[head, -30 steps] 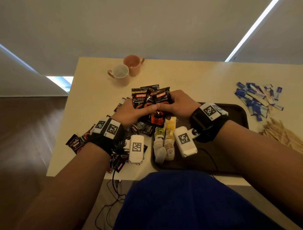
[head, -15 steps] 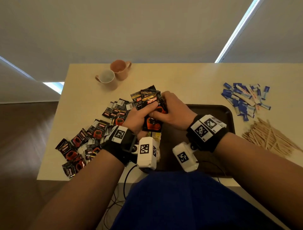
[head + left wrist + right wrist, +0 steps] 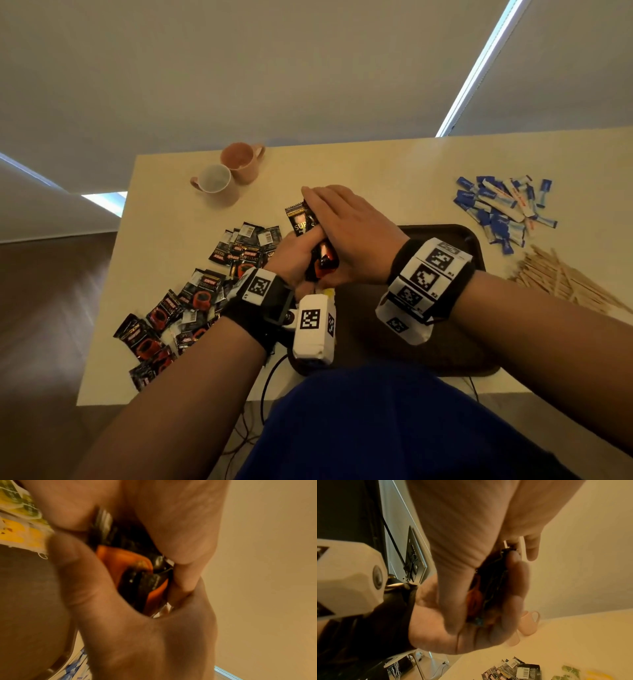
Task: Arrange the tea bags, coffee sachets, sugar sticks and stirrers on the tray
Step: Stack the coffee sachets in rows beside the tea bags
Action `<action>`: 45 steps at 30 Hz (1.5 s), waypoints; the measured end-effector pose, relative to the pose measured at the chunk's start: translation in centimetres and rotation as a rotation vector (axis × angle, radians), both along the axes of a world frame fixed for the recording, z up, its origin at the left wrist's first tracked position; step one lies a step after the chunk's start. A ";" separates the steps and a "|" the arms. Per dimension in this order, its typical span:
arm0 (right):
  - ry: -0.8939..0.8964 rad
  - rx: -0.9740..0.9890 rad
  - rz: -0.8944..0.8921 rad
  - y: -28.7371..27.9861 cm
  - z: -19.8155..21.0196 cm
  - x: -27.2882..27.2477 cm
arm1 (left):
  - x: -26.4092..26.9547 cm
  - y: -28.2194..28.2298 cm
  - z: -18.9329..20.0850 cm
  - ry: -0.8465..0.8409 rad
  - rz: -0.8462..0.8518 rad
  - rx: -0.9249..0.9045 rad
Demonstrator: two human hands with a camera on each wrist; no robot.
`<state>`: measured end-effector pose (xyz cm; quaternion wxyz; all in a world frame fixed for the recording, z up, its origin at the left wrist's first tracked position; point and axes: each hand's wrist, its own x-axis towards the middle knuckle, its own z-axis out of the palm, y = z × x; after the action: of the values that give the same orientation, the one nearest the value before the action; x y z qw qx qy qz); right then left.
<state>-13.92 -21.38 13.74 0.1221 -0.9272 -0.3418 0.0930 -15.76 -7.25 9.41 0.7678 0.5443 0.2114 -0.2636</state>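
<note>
Both forearms come in from the near edge and meet over the middle of the worktop (image 3: 359,164), wrists close together above the left rim of the tray (image 3: 474,240). My left hand (image 3: 298,255) is curled under, thumb and fingers clamped on a stack of black-and-orange coffee sachets (image 3: 310,236) held roughly on edge; the left wrist view shows the stack (image 3: 137,577) wedged between thumb and fingers w/ the other palm pressing from above. My right hand (image 3: 352,229) lies flat along the far side of the stack, fingers straight and together, pressing on the sachets, not wrapped round them; the right wrist view shows the pack edges (image 3: 489,588) sandwiched between the 2 hands. So hands together, stack between them, held just over the tray's left end. Tray is dark brown; yellow and green tea bags (image 3: 18,524) lie at its left end, mostly hidden by the wrist cams, so can't give a count. Loose sachets (image 3: 191,301) are scattered on the worktop left of the tray. Blue-and-white sugar sticks (image 3: 500,209) lie in a heap beyond the tray's right corner, wooden stirrers (image 3: 561,277) piled just right of it. 2 pink mugs (image 3: 229,174) stand touching at the far left.
</note>
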 end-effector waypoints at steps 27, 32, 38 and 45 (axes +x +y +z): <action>-0.005 -0.053 -0.003 1.0 -0.6 0.5 | 0.6 0.4 0.7 -0.110 0.006 -0.005; 0.052 0.019 -0.019 1.0 -0.5 0.6 | 0.4 0.5 0.7 -0.162 -0.012 -0.061; 0.026 0.033 -0.024 0.8 -0.8 0.2 | 0.4 0.7 1.1 -0.168 0.002 -0.103; 0.118 0.078 0.037 0.6 -0.1 0.8 | 0.2 1.4 1.0 -0.207 -0.053 -0.135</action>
<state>-13.08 -20.78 13.65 0.1764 -0.9081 -0.3545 0.1364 -15.55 -5.87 10.44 0.8133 0.5209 0.0984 -0.2398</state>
